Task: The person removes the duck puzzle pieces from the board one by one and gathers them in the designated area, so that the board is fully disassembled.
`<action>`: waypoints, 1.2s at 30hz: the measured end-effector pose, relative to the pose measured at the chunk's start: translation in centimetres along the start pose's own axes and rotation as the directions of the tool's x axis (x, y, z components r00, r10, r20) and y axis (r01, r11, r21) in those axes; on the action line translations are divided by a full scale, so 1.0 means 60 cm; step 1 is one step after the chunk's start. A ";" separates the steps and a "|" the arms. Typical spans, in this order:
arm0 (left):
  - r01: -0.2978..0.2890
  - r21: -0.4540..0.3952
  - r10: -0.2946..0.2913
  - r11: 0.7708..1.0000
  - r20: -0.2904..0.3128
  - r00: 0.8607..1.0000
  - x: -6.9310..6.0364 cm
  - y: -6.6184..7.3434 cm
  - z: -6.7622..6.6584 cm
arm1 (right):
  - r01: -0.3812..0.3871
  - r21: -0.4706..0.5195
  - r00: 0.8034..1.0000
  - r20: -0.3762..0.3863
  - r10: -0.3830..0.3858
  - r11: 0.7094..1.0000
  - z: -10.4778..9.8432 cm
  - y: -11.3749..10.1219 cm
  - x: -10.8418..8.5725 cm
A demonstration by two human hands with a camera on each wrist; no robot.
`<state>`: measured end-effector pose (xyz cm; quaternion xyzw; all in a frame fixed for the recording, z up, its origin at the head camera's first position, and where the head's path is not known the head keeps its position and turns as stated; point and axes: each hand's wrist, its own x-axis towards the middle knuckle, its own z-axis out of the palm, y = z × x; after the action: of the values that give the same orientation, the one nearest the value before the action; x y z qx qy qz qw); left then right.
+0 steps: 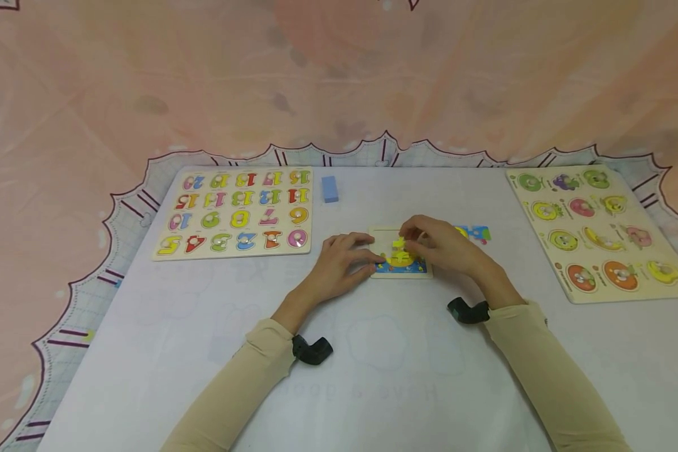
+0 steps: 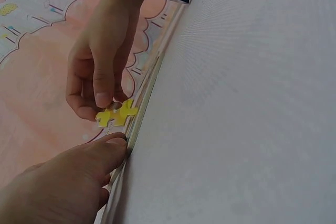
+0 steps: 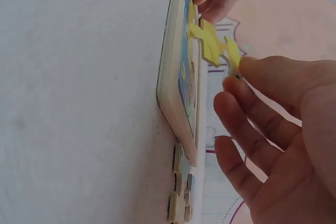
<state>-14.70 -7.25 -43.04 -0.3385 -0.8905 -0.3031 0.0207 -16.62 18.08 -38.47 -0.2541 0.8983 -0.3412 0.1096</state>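
The right hand (image 1: 437, 245), at 3 o'clock of the tray (image 1: 390, 234), pinches a yellow piece (image 3: 211, 48) by one end: its grip is together, thumb and forefinger clamped on it. Holding only the end probably leaves the knobs and notches free to line up. The piece is tipped up over the picture; whether it touches cannot be told. The left hand (image 1: 341, 260) is at 9 o'clock, its grip apart, fingertips resting on the tray's rim and picture, likely to stop it sliding. The tray lies flat on the desk (image 1: 118, 376), a blue strip along 6 o'clock and yellow at its middle.

Loose pieces (image 1: 479, 233) lie at 3 o'clock, just beyond the tray, seemingly kept within the right hand's reach. That hand covers part of the tray and some of those pieces in the head view. Farther out, a number board (image 1: 194, 220) lies at 9 o'clock and a fruit board (image 1: 599, 220) at 3; a blue block (image 1: 330, 189) sits at 10. None of these three blocks the hands.
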 end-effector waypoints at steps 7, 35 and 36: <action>0.002 0.011 -0.002 1.000 0.004 1.000 0.000 0.000 0.000 | 0.030 0.040 0.999 -0.011 -0.030 0.999 -0.001 -0.002 -0.001; -0.017 0.009 0.017 1.000 -0.018 1.000 0.000 0.003 -0.001 | -0.018 0.114 1.000 0.018 0.016 0.993 -0.050 0.030 -0.024; -0.017 0.009 0.017 1.000 -0.018 1.000 0.000 0.003 -0.001 | -0.016 0.110 1.000 0.026 0.013 0.994 -0.052 0.031 -0.025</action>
<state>-14.57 -7.18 -42.88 -0.3432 -0.8887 -0.3022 0.0327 -17.22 21.79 -37.37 -0.2453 0.8785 -0.3863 0.1375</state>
